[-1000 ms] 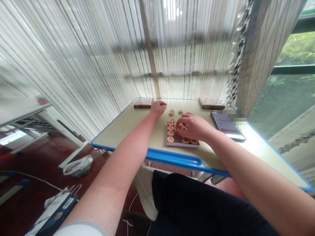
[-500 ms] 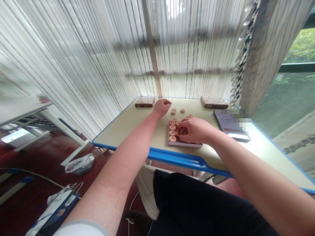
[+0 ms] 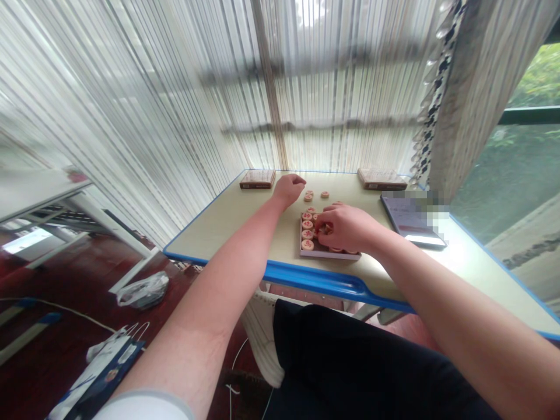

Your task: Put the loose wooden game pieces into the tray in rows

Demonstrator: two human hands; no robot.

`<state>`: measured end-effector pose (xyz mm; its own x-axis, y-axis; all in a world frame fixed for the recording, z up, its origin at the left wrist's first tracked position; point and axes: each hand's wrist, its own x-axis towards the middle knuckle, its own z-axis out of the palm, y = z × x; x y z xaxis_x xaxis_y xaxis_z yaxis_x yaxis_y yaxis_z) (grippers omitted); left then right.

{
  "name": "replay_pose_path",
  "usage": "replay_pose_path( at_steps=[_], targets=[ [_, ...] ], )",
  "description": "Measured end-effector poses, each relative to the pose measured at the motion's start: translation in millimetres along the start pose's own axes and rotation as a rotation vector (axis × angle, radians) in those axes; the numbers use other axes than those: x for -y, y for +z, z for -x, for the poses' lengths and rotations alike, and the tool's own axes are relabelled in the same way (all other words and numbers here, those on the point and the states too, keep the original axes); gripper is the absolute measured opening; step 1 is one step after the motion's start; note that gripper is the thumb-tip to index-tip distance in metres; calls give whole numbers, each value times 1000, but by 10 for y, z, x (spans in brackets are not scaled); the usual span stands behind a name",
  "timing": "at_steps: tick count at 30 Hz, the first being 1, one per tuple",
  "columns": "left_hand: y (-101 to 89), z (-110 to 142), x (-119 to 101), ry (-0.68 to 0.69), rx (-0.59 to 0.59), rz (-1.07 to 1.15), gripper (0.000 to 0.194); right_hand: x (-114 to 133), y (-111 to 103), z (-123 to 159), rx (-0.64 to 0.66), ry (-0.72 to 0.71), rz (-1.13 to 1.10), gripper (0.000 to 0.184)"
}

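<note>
Wooden Chinese chess pieces with red characters stand in a column along the left side of a shallow open box. Over that box is my right hand, its fingers bent down and closed on a chess piece that they mostly cover. It also hides much of the box's right half. My left hand rests farther back on the table with fingers curled together; whatever they may hold is out of sight. Just right of it lie a few loose chess pieces, and another loose piece lies a little apart.
Two flat boxes stand at the table's far edge, a left box and a right box. A dark tablet lies on the right. The table has a blue rim. String curtains hang behind it.
My right fingers have shifted slightly within the box, and a piece near its front edge shows more. The left hand has hardly moved.
</note>
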<state>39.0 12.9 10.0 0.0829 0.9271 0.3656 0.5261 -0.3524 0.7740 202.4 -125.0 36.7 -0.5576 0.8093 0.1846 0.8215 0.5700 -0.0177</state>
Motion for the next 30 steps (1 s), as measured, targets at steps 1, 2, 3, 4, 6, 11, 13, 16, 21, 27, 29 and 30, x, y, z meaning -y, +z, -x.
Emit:
replay_pose_path(
  at_steps=[1, 2, 3, 4, 6, 11, 13, 16, 21, 27, 29, 30],
  targets=[
    [-2, 10, -13, -17, 11, 24, 23, -2, 5, -6, 3, 10, -5, 18],
    [-5, 21, -29, -40, 22, 54, 23, -4, 11, -12, 5, 21, -7, 19],
    [-9, 33, -47, -66, 30, 86, 23, -6, 18, -17, 6, 31, -7, 20],
    [-13, 44, -65, -92, 35, 119, 22, -7, 23, -21, 7, 41, -6, 20],
    [-22, 62, -96, -130, 32, 165, 22, -7, 31, -27, 11, 50, -8, 20],
    [-29, 67, -93, -134, 49, 152, 22, 6, 26, -28, 19, 58, -37, 16],
    [-24, 53, -64, -101, 64, 109, 23, 10, 22, -29, 19, 66, -49, 16],
    [-20, 29, -22, -51, 65, -15, 23, 3, 28, -35, 18, 88, -59, 16],
    [-4, 24, 14, 37, 140, -248, 26, -30, 60, -43, -37, 92, -57, 16],
    [29, 89, -18, 99, 288, -355, 37, -52, 70, -48, -45, 78, -53, 17],
    [28, 114, -37, 120, 297, -396, 40, -63, 69, -49, -49, 82, -80, 19],
    [25, 124, -42, 136, 306, -419, 41, -72, 68, -49, -50, 83, -102, 20]
  ],
)
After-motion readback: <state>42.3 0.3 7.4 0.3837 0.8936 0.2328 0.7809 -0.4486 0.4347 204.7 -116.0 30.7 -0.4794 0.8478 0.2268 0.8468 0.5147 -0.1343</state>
